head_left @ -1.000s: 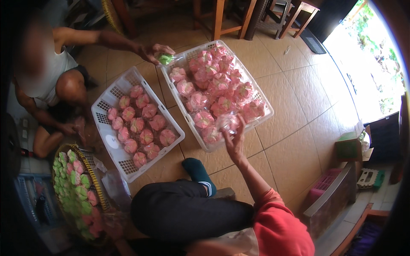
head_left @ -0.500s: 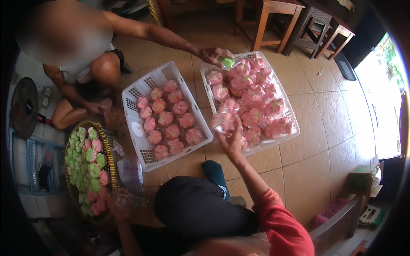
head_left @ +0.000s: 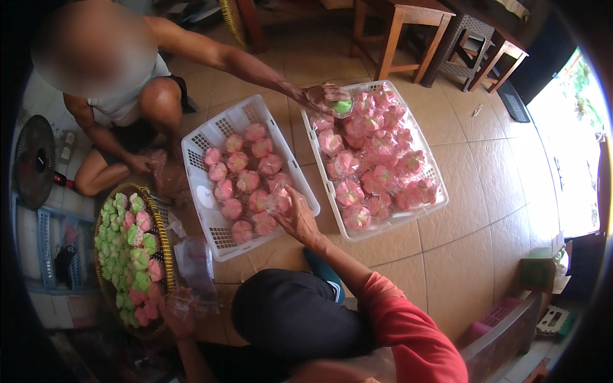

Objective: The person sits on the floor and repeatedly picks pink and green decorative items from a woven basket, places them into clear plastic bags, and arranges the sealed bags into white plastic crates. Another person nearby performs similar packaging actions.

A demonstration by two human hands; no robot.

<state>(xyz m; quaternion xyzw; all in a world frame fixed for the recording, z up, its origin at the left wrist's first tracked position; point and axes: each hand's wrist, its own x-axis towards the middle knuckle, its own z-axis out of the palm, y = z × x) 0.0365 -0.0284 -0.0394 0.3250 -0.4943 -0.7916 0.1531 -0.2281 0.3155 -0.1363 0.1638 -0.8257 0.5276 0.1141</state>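
Note:
My right hand [head_left: 299, 220] reaches over the near right corner of the left white crate [head_left: 207, 226]. Its fingers close on a pink, flower-topped cake in clear plastic [head_left: 279, 203]. Several similar wrapped cakes [head_left: 248, 180] sit spaced out around it. In the right white crate [head_left: 329, 191], wrapped pink cakes [head_left: 383, 140] lie heaped close together. Low at the left, my left hand [head_left: 179, 316] has its fingers closed on a crumpled clear plastic bag [head_left: 185, 300], right beside a round woven basket [head_left: 167, 249] of unwrapped green and pink cakes [head_left: 140, 255].
Across from me a person's hand [head_left: 324, 97] holds a green wrapped cake [head_left: 340, 107] over the right crate's far corner; their other hand [head_left: 142, 164] is lower. Clear plastic bags [head_left: 195, 265] lie by the basket. A fan [head_left: 35, 163] stands left; wooden stools [head_left: 415, 16] stand behind.
My right hand has moved left from the right crate to the left crate and now grips a cake there. The other person's hand has shifted slightly with the green cake.

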